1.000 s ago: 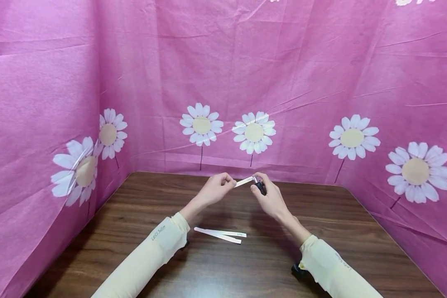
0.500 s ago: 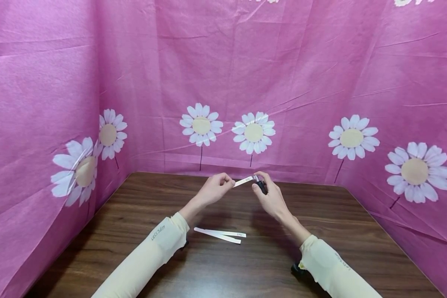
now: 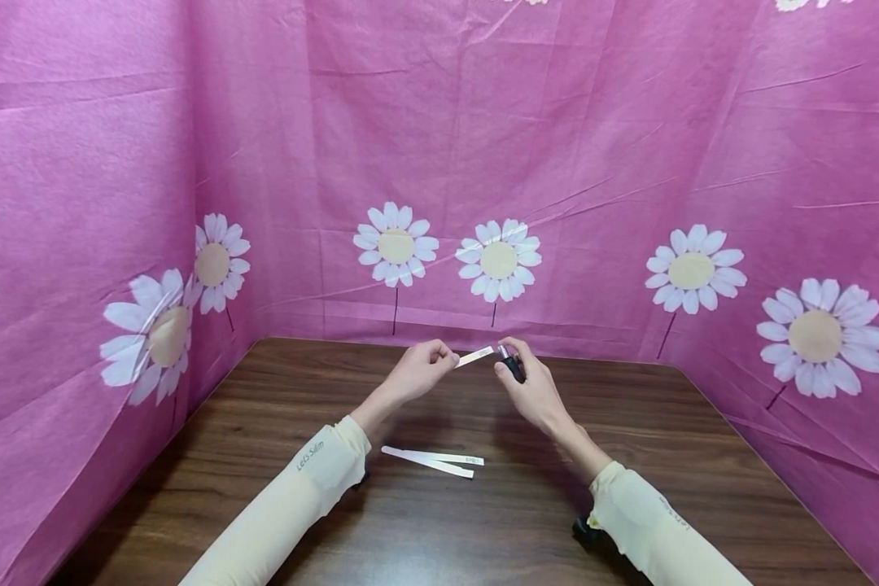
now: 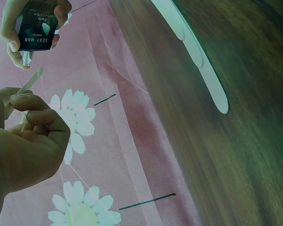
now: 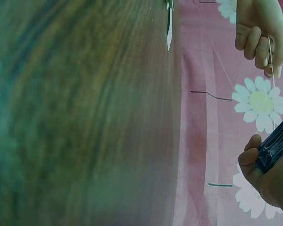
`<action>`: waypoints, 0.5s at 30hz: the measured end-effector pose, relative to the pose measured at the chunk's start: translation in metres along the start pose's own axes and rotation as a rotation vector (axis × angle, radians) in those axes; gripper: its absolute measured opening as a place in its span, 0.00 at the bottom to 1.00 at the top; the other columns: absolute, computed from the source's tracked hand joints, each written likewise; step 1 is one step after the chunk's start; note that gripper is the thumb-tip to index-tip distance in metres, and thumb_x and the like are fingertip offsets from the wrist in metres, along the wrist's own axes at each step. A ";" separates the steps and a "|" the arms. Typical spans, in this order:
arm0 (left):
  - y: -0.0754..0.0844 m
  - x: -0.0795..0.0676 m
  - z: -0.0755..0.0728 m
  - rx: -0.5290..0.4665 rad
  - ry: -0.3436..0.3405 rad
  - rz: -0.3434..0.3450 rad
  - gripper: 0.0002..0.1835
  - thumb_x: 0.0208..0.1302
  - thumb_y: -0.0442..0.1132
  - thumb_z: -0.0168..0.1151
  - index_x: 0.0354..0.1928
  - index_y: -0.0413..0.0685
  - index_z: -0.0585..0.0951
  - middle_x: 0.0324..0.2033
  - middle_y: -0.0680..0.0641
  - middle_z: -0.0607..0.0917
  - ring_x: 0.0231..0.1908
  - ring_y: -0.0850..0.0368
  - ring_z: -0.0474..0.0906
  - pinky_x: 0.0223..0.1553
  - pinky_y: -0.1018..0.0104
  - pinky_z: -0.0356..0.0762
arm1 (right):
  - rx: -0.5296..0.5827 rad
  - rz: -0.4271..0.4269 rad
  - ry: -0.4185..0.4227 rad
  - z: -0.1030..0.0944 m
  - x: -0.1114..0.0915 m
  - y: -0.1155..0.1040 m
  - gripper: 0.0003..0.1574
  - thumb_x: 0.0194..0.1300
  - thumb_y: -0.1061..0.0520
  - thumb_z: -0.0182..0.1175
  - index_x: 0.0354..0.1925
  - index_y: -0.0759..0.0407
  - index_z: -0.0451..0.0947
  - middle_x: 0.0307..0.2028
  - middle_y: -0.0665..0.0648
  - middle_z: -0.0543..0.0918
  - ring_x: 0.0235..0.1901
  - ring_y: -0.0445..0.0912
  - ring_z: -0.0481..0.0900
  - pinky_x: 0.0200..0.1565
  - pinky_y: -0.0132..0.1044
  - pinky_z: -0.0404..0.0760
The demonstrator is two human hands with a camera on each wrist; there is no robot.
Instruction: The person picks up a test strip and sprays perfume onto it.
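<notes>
Head view: a white paper strip (image 3: 474, 356) is pinched by the left hand (image 3: 422, 372) between thumb and fingertips, its free end pointed toward two o'clock. At the strip's three o'clock, a small black bottle (image 3: 513, 369) is gripped by the right hand (image 3: 533, 393), its fingers curled round the sides; the silver nozzle is held near the strip's end, just apart from it. The bottle is lettered "SEXY MAN" (read upside down from the left wrist). Both are raised over the wooden table (image 3: 439, 533), on which more white strips (image 3: 443, 458) are fanned at the held strip's seven o'clock. At twelve o'clock, the scene is backed by a pink curtain (image 3: 439, 122) printed with daisies.
</notes>
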State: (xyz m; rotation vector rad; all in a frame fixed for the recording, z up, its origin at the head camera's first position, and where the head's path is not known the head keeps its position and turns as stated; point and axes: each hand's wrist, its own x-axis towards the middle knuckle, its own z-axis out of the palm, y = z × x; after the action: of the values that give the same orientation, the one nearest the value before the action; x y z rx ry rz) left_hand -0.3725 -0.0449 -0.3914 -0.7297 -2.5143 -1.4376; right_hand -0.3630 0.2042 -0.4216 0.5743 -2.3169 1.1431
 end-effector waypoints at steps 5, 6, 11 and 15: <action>0.000 0.000 0.001 0.005 0.001 0.014 0.09 0.73 0.45 0.60 0.41 0.48 0.84 0.28 0.52 0.81 0.29 0.58 0.73 0.32 0.62 0.72 | -0.013 -0.026 -0.008 0.002 0.000 -0.002 0.26 0.72 0.48 0.61 0.65 0.49 0.72 0.47 0.58 0.82 0.45 0.52 0.77 0.50 0.52 0.73; 0.000 0.000 0.001 0.009 0.002 0.019 0.09 0.73 0.45 0.60 0.41 0.48 0.84 0.28 0.52 0.81 0.28 0.58 0.73 0.32 0.62 0.72 | -0.015 -0.028 -0.009 0.002 0.000 -0.002 0.26 0.72 0.49 0.61 0.65 0.50 0.72 0.49 0.59 0.81 0.46 0.52 0.77 0.51 0.52 0.73; 0.002 -0.001 0.002 0.025 0.002 0.041 0.10 0.73 0.46 0.61 0.40 0.48 0.84 0.27 0.52 0.81 0.27 0.59 0.71 0.31 0.64 0.71 | -0.028 -0.042 -0.007 0.003 -0.001 -0.002 0.26 0.72 0.50 0.61 0.65 0.52 0.71 0.51 0.61 0.81 0.48 0.52 0.77 0.52 0.53 0.73; 0.004 -0.002 0.003 0.029 0.004 0.055 0.09 0.73 0.45 0.61 0.40 0.47 0.84 0.25 0.51 0.80 0.26 0.60 0.70 0.30 0.64 0.70 | -0.036 -0.038 -0.006 0.003 -0.002 -0.002 0.24 0.72 0.49 0.61 0.64 0.48 0.71 0.50 0.61 0.81 0.46 0.52 0.77 0.51 0.52 0.73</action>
State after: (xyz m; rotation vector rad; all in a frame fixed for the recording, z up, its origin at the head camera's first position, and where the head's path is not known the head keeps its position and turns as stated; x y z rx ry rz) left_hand -0.3687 -0.0409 -0.3903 -0.7837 -2.4870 -1.3807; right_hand -0.3610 0.2012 -0.4233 0.6068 -2.3169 1.0814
